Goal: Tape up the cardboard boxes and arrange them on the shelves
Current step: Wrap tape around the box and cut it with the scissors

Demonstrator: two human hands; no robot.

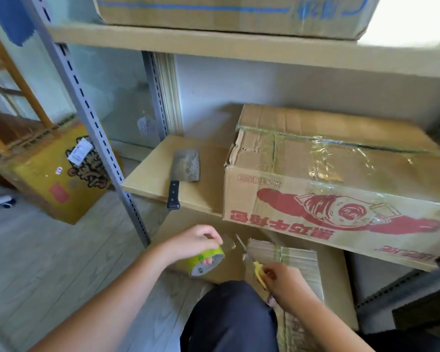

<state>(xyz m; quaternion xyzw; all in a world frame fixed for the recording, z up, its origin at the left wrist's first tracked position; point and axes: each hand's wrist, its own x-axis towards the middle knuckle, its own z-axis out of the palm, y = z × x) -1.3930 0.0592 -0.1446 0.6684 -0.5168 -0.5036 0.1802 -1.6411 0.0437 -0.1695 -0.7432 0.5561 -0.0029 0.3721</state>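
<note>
My left hand (191, 243) grips a roll of clear tape (208, 260) on a yellow-green core, low in the middle of the view. A strip of tape (235, 246) stretches from the roll to the right. My right hand (285, 282) holds a small yellow cutter (259, 273) at that strip, above a low cardboard box (297, 265) on the floor with tape across its top. A large taped box (335, 179) with red print sits on the wooden shelf (150, 179) and overhangs its front edge.
A cleaver (184, 171) with a black handle lies on the shelf left of the large box. Another box (239, 13) rests on the upper shelf. A grey slotted post (92, 118) stands at left, with a yellow printed box (54, 174) on the floor beyond it. My knee (229, 318) is below.
</note>
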